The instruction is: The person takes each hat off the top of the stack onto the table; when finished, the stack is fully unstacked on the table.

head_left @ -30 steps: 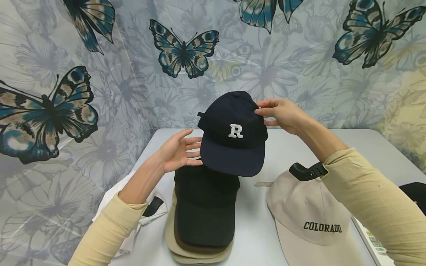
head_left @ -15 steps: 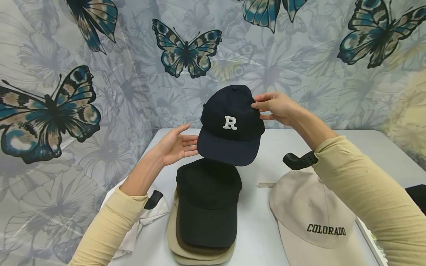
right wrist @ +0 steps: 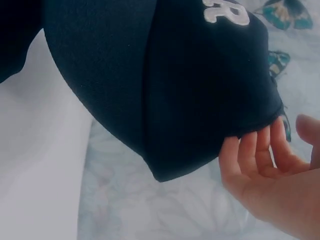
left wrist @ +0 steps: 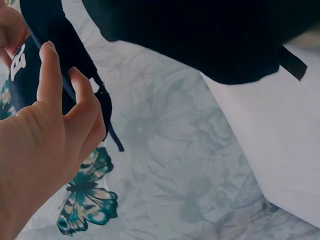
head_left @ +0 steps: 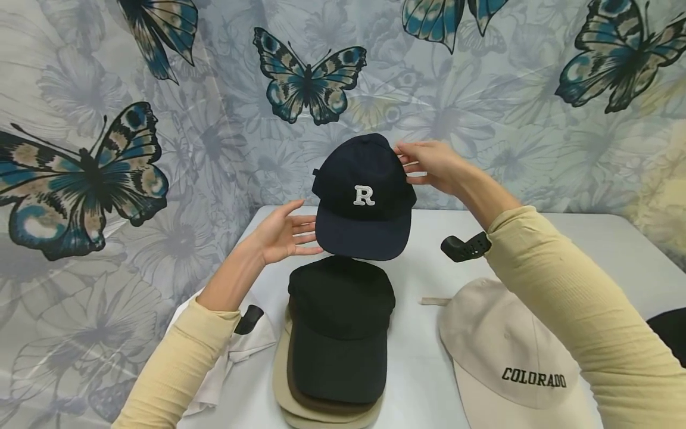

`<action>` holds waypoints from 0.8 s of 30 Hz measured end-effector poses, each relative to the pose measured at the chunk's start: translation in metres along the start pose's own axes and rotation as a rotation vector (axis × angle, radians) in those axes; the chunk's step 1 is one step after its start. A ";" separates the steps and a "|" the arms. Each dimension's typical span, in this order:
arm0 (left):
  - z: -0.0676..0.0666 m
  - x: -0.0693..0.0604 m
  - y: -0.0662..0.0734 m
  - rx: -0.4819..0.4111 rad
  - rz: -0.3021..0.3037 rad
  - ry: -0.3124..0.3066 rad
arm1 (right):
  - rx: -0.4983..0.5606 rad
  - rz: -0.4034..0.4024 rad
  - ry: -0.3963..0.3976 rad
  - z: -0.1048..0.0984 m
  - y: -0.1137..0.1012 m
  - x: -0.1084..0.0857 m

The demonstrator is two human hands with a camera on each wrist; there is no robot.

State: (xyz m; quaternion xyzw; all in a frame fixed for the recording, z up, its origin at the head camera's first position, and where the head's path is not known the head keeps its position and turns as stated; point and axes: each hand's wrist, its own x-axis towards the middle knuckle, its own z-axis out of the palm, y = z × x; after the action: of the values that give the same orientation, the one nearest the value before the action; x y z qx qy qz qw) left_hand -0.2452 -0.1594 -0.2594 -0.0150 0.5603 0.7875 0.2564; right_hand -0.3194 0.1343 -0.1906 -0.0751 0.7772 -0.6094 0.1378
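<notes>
Head view: the navy-blue fabric baseball cap (head_left: 348, 161) is raised above the far end of a stack, brim toward the near side. Its front panel bears a white letter "R" (head_left: 364, 195). The left hand (head_left: 284, 234) is spread, fingers extended at the cap's left side. The right hand (head_left: 435, 165) has its fingers extended to the cap's right side. The plain black fabric cap (head_left: 340, 322) tops the stack on the white table (head_left: 415, 363). Near right, the beige fabric cap (head_left: 493, 333) reads "COLORADO" in black capitals.

Left wrist view: the left fingers lie at the navy cap; the letter is partly visible.

Right wrist view: the right fingertips meet the cap's lower edge, thumb apart; the "R" is tilted and partly cut off.
</notes>
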 end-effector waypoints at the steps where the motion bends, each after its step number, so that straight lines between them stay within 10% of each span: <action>1: -0.001 0.001 0.000 -0.004 -0.001 0.011 | 0.021 0.007 -0.004 0.001 -0.001 0.002; 24: -0.050 0.017 0.015 0.009 0.004 0.181 | 0.221 -0.016 -0.059 0.039 0.000 0.051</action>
State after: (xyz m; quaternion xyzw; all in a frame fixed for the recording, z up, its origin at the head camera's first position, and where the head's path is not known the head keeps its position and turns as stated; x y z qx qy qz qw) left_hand -0.2795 -0.2014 -0.2698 -0.0836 0.5848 0.7808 0.2033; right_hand -0.3559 0.0835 -0.2053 -0.0839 0.7002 -0.6900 0.1632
